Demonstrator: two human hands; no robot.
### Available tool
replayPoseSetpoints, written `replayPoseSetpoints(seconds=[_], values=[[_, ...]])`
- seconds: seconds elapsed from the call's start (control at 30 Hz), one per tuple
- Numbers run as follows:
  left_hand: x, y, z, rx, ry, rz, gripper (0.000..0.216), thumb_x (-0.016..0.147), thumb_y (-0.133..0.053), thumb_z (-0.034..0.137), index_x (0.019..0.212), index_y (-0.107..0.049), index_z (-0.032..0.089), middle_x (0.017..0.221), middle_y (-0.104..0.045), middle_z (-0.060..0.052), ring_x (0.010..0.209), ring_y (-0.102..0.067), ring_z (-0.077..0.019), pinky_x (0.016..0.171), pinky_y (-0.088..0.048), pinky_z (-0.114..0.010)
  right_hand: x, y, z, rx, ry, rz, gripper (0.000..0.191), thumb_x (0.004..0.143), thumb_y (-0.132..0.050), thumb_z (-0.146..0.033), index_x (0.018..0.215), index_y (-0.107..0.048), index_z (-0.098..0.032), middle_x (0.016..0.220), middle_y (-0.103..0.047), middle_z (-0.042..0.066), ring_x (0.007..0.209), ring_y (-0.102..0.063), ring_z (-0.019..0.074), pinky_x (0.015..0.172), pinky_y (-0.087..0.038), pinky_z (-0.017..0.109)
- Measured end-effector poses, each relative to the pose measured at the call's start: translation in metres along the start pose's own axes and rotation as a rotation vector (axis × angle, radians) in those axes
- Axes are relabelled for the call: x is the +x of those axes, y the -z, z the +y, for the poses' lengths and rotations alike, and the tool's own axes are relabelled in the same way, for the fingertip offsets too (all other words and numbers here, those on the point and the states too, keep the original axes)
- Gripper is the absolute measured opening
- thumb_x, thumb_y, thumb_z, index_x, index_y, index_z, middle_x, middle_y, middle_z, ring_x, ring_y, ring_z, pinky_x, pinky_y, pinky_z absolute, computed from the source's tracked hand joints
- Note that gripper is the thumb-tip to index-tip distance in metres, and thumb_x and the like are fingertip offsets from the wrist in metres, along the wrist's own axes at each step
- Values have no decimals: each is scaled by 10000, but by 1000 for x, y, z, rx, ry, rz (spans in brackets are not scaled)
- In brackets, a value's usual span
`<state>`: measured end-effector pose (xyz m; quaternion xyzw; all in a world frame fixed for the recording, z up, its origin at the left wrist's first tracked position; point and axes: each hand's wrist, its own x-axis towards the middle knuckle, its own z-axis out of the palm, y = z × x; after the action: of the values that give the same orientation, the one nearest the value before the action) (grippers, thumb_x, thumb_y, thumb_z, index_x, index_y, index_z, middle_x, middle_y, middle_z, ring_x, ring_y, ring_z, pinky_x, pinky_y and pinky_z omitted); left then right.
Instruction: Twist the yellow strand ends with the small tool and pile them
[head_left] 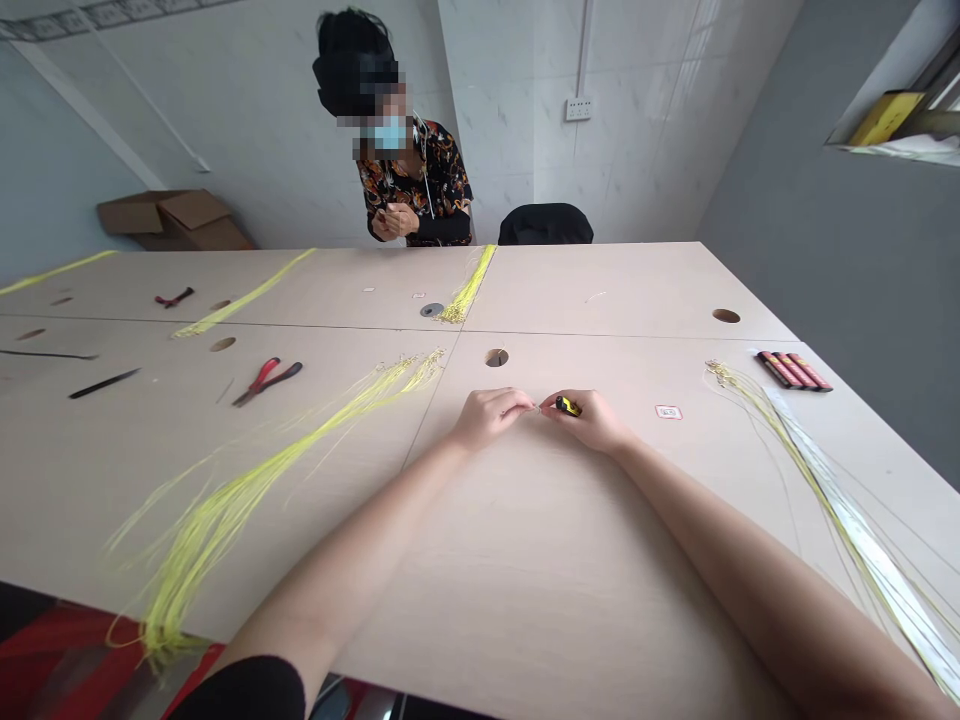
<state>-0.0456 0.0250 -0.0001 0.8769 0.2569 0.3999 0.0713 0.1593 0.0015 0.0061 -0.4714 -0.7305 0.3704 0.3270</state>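
Note:
My left hand (495, 412) and my right hand (589, 420) meet over the middle of the table, fingertips nearly touching. The left fingers are pinched together on something too small to name. In my right hand sits a small black-and-yellow stick-shaped object (568, 406), held against the palm side, while thumb and forefinger pinch at the same tiny thing. To the left lies a bundle of yellow lines (300, 440) with small gold-coloured ends. Another bundle of thin lines (806, 470) lies on a pale strip to the right.
Red-handled pliers (268, 380) and a thin black tool (105, 383) lie on the left. Several red-and-black tubes (793, 371) and a small label (669, 412) lie right. A table hole (496, 357) is beyond my hands. A masked co-worker (412, 180) stands opposite.

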Motion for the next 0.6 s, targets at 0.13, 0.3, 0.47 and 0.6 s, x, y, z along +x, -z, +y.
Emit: replayPoseSetpoints(seconds=[0.13,0.3,0.47,0.6], values=[[-1,-1,-1,19,0,-40,163,883,-495,146,813,-632,202,821,-736,8,747,-683,-88,675,-501,-183,1,0,4,1,26,-22,332,810,-508,-423,869,-690,-153,802,-683,50,716,-569,160,661,-436,279],[-3,-2,-2,61,6,-78,180,882,-483,144,809,-635,205,830,-737,8,746,-683,-91,663,-488,-182,2,-1,7,-1,43,-44,320,804,-530,-421,869,-693,-154,815,-690,47,734,-586,166,679,-450,287],[-2,-3,-1,59,-30,-55,174,884,-489,143,807,-631,207,806,-732,22,707,-671,-78,638,-466,-178,2,-1,6,-6,52,-51,305,808,-520,-407,851,-681,-151,814,-684,46,744,-582,164,689,-445,283],[0,-2,0,71,-8,-83,166,908,-487,222,838,-638,210,829,-725,6,741,-660,-91,671,-469,-200,2,0,4,-16,61,-40,289,804,-512,-390,816,-674,-151,756,-655,31,686,-543,139,649,-423,262]])
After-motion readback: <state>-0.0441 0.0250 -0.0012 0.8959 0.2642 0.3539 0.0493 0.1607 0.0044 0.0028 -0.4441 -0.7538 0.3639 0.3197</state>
